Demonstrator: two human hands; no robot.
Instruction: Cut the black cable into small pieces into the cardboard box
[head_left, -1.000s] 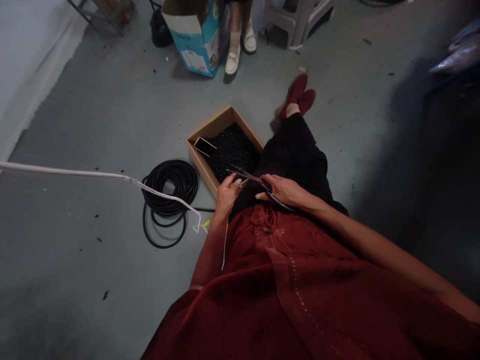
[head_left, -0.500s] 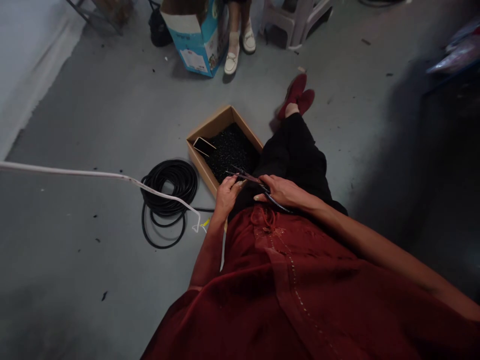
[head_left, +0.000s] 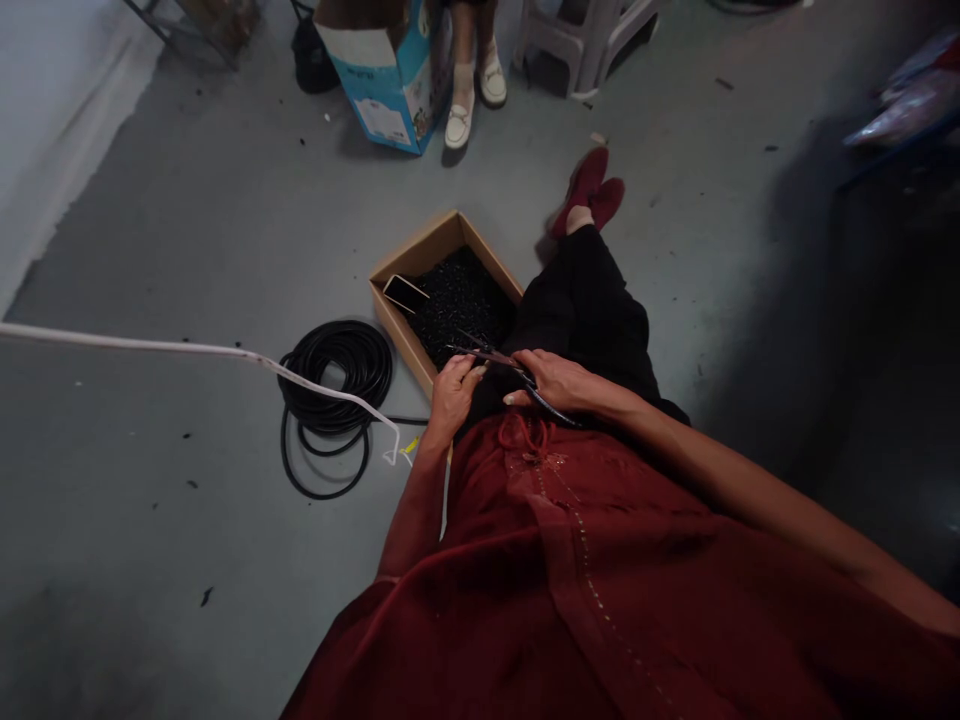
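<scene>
My right hand (head_left: 556,380) is closed around the handles of a pair of scissors (head_left: 495,357), whose slim blades point left, slightly apart, over the near edge of a cardboard box (head_left: 401,338). Beside the blades, my left hand (head_left: 452,395) is pinched closed. A black tube (head_left: 409,420) runs from a coil (head_left: 375,365) on the floor to behind my left wrist; its end seems to be in my left fingers, though they mostly hide it. Many small black pieces (head_left: 465,300) fill the box.
A flat dark phone-like object (head_left: 405,294) leans inside the box. A white cable (head_left: 322,386) crosses from the left above the coil. Ahead are a blue-and-white carton (head_left: 382,100), another person's white shoes (head_left: 459,125) and a plastic stool (head_left: 585,45). Plastic-wrapped stuff (head_left: 900,110) lies far right.
The whole view has shifted very slightly. Both hands and the scissors keep nearly the same position over the box edge.
</scene>
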